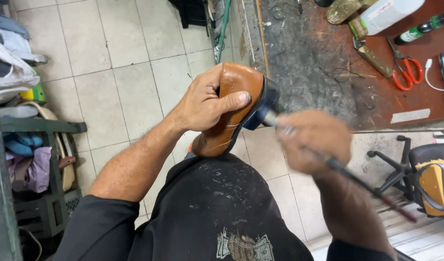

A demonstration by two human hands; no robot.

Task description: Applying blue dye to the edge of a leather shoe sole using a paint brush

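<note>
Here, shoe [229,111] gripped, brush [338,166] at heel edge

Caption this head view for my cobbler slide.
Left hand grips a tan shoe while right hand brushes its heel.

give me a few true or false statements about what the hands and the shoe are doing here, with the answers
1. The left hand grips a tan leather shoe with a dark heel. True.
2. The right hand holds a long thin brush against the heel. True.
3. The shoe lies flat on the workbench. False: it is held up over the person's lap.
4. Orange-handled scissors lie on the stained workbench. True.
5. The right hand is empty. False: it holds the brush.
</note>
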